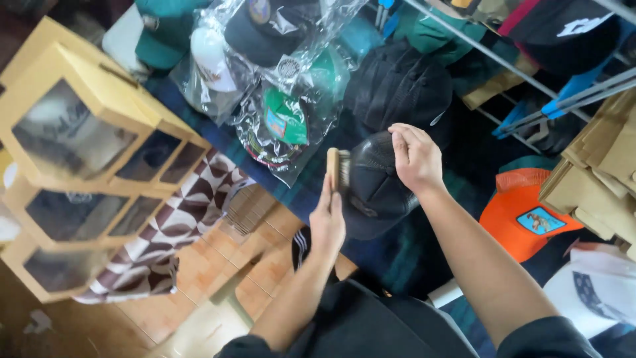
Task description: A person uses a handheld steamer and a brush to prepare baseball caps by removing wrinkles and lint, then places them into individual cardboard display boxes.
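Black cap [374, 192]: light, soft crown, prob. collapses if squeezed; best held by top. Right hand [416, 158] closed over crown top; left hand [328, 222] wrapped on wooden brush [334, 169], bristles touching cap.

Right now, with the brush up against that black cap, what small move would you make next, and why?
Probably draw the wooden brush across the black cap in a short stroke. The left hand holds its bristles against the cap's side, while the right hand grips the crown to steady it, so the cap looks braced for brushing.
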